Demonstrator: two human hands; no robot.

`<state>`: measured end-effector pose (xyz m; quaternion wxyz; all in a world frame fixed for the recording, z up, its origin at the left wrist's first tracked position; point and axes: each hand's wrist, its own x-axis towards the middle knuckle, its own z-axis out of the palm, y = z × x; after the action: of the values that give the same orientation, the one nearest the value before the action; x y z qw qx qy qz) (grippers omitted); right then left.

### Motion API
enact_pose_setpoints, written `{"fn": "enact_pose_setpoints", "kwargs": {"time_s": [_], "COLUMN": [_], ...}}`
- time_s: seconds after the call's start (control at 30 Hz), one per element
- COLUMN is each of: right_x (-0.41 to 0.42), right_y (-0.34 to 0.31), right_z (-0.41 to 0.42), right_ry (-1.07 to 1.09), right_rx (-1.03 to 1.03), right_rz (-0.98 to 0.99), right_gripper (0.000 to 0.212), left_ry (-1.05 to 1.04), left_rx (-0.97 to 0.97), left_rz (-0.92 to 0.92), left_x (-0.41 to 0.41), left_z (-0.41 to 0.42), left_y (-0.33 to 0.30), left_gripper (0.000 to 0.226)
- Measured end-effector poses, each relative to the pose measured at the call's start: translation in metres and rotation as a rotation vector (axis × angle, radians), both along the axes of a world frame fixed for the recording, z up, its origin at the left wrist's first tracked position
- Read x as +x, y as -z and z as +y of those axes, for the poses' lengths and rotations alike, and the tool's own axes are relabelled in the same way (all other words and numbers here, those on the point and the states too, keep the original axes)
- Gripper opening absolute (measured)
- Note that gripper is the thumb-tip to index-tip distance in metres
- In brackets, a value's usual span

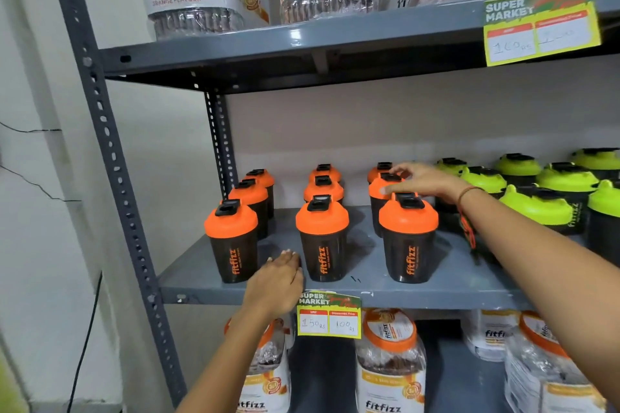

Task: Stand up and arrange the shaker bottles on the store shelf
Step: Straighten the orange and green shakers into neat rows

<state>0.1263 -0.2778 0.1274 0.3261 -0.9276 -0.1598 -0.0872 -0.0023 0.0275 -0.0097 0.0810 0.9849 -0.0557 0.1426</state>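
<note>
Shaker bottles with orange lids [322,238] stand upright on the middle shelf [362,292] of a grey metal rack, in three tidy columns running front to back, nine as far as I can count. To their right sits a cluster of green-lidded bottles [536,208], packed closer and less evenly; those I can see look upright, though the far right runs out of frame and my forearm hides some.

My left hand [278,282] lies flat and open at the shelf's front edge, fingers together, between the front-left and front-middle bottles, just beside the middle one and gripping nothing. My right hand [422,179] reaches over the right column, fingers loosely spread, hovering at the lid of the second bottle; I cannot tell whether it touches.

I judge the orange group essentially done, with perhaps small spacing corrections and the green group left.

Each bottle is a dark, smoky, slightly tapered plastic cup with orange lettering down its side, capped by a smooth domed lid with a black flip cap. The shelf is glossy painted steel. A yellow paper price tag [328,317] hangs from its front lip.
</note>
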Motion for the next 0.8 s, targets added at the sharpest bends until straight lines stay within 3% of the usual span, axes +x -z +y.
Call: {"fn": "enact_pose_setpoints", "kwargs": {"time_s": [0.17, 0.53, 0.8], "right_x": [0.017, 0.017, 0.015], "right_y": [0.009, 0.01, 0.01], "right_z": [0.003, -0.003, -0.008], "right_ry": [0.006, 0.025, 0.053], "right_rx": [-0.03, 0.038, 0.083], "right_rz": [-0.019, -0.055, -0.047], "right_gripper": [0.076, 0.053, 0.048], "left_ry": [-0.002, -0.011, -0.007], "left_rx": [0.007, 0.017, 0.003], "left_rz": [-0.022, -0.024, -0.022], "left_x": [0.001, 0.0, -0.001], "left_z": [0.0, 0.0, 0.0], "left_y": [0.002, 0.002, 0.001], "left_gripper": [0.052, 0.052, 0.052]}}
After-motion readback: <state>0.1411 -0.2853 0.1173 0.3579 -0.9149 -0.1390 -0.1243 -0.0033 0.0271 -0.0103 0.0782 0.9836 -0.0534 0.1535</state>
